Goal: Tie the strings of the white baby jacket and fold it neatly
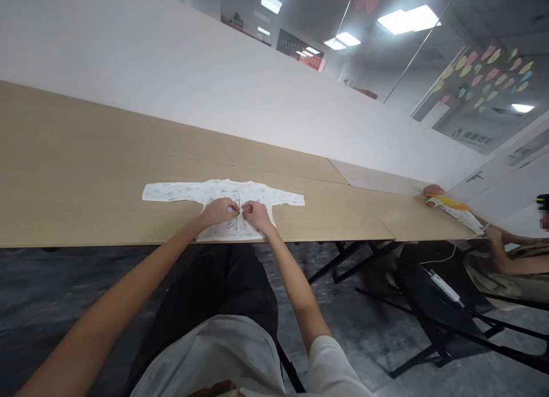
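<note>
A small white baby shirt [227, 191] with a faint print lies flat on the wooden table [107, 151], its long sleeves spread out to both sides and its lower hem at the table's front edge. At the middle of the front opening, my left hand [221, 210] pinches one edge of the shirt. Just to its right, my right hand [256, 214] pinches the opposite edge, the fingertips of both hands almost meeting. Whatever small fastening may lie between the fingers is too small to make out.
Farther right, another person's hands [495, 237] are at the table end beside a white and yellow garment [458, 208]. A black chair [429, 282] with a white power strip [446, 285] stands below. A white wall [214, 94] runs behind the table.
</note>
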`<state>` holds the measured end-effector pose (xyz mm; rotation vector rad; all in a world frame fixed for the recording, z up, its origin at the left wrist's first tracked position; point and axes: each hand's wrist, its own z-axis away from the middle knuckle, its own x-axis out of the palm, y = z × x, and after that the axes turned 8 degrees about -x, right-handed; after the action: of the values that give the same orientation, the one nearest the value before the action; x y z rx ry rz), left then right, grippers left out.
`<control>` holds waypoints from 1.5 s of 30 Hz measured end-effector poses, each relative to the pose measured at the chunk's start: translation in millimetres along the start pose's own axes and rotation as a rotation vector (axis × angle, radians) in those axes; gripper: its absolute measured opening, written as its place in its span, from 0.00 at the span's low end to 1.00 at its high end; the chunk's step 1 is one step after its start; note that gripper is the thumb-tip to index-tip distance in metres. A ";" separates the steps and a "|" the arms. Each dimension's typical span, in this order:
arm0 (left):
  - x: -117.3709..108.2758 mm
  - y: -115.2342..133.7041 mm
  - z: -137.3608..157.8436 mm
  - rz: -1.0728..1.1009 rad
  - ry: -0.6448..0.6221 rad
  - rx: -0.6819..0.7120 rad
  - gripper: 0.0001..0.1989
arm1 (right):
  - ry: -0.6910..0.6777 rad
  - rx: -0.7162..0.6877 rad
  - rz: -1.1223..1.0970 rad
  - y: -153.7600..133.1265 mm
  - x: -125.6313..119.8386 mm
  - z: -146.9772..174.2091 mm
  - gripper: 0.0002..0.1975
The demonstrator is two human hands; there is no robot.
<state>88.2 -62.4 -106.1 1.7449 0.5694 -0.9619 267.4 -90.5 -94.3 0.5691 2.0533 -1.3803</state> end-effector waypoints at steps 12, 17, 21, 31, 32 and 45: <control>1.9 -9.1 -6.5 0.123 0.017 0.029 0.12 | 0.030 0.078 -0.047 -4.2 5.6 -2.5 0.09; 1.7 -4.9 -6.0 0.148 0.038 0.047 0.13 | 0.069 0.111 -0.053 -9.3 4.2 -0.6 0.09; 0.3 -0.5 -3.2 0.177 0.006 0.090 0.15 | 0.042 0.140 -0.122 -10.2 2.2 1.2 0.09; 0.8 -7.2 -0.9 0.230 -0.030 0.050 0.19 | -0.025 0.200 -0.237 3.1 -7.0 -4.7 0.11; 0.5 -9.9 -1.8 0.226 -0.024 0.044 0.19 | -0.029 0.212 -0.245 5.2 -10.6 -3.8 0.12; 5.0 -15.5 -80.8 -0.012 0.201 -0.237 0.14 | 0.101 0.138 0.064 5.9 5.8 -88.6 0.07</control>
<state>106.7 17.9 -105.7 1.6345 0.7905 -0.7000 246.0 -5.9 -77.0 0.7710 2.0092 -1.4913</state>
